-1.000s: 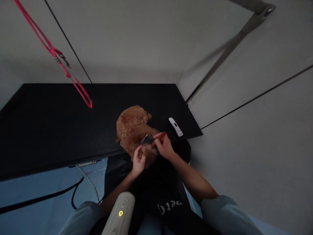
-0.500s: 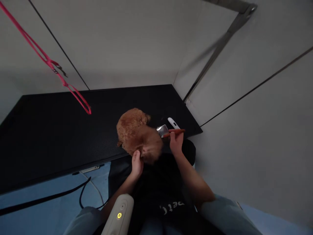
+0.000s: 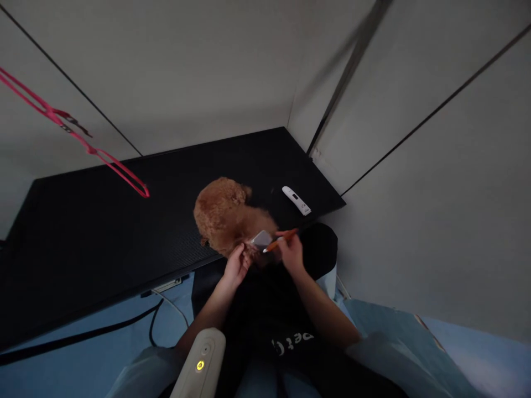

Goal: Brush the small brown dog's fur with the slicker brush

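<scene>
A small curly brown dog (image 3: 224,218) stands near the front edge of a black grooming table (image 3: 103,232). My left hand (image 3: 236,266) is closed on the dog's fur at its near end. My right hand (image 3: 291,253) grips a slicker brush (image 3: 269,241) by its orange handle, with the metal pad pressed against the fur beside my left hand.
A white clipper-like device (image 3: 296,200) lies on the table's right corner. A pink grooming loop (image 3: 83,143) hangs over the left side. A white device with a lit yellow light (image 3: 200,364) sits at my lap. Black cables (image 3: 124,323) trail under the table. Grey walls close in behind and at right.
My right hand brought the brush from a raised spot near the white device down onto the fur by my left hand. The view tilted slightly.
</scene>
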Demonstrator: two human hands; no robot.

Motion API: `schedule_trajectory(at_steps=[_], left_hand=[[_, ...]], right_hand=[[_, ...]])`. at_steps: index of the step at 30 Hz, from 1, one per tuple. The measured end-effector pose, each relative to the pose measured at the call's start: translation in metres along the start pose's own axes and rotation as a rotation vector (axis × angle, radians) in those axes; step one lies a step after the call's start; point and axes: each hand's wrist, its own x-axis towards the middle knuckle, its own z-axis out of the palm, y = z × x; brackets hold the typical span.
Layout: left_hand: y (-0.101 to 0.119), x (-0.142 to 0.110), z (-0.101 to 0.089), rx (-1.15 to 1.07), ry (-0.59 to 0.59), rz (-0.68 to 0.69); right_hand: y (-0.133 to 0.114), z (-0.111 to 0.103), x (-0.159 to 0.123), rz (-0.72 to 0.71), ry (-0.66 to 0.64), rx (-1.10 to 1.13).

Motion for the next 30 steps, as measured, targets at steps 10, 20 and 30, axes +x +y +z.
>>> schedule_trajectory(at_steps=[10, 20, 30], left_hand=[[0.006, -0.005, 0.003, 0.041, -0.007, -0.03], [0.009, -0.01, 0.014, 0.006, -0.016, -0.162], [0.015, 0.003, 0.001, 0.107, -0.053, -0.181]], right_hand=[[-0.003, 0.012, -0.017, 0.015, 0.018, 0.04], [0.013, -0.002, -0.017, 0.047, 0.227, 0.049], [0.021, -0.013, -0.058, 0.046, 0.261, 0.077]])
